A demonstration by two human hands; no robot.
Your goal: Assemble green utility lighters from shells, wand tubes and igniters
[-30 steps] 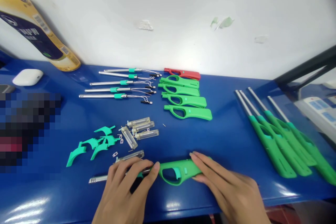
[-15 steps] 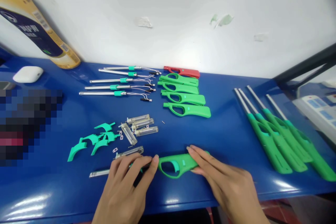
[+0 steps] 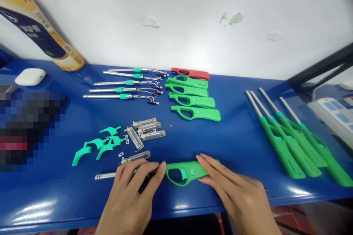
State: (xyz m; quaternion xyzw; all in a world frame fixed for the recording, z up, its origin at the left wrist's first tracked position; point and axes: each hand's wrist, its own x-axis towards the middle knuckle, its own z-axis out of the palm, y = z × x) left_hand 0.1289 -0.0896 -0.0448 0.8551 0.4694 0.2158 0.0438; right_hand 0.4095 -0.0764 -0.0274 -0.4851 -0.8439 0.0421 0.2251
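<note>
A green lighter body (image 3: 190, 170) with a teal trigger in its finger loop lies level between my hands near the table's front edge. My left hand (image 3: 135, 187) pinches its nozzle end between thumb and fingers. Out from under that hand, on its left, sticks a metal lighter tube (image 3: 104, 176); the fingers hide where tube and body come together. My right hand (image 3: 231, 187) is closed around the rear of the handle and covers most of that end. Just above my left hand lies a clear fuel tank (image 3: 136, 156).
Several metal tubes with wires (image 3: 110, 96) and green lighter bodies (image 3: 197, 112) lie at the back, beside a red one (image 3: 190, 73). Teal triggers (image 3: 82, 154) and clear fuel tanks (image 3: 154, 134) are left of centre. Assembled lighters (image 3: 286, 154) lie right. A yellow bottle (image 3: 68, 58) stands back left.
The whole view has shifted slightly upward. Both hands keep their hold on the green lighter body, which has tilted a little; nothing has been let go or picked up.
</note>
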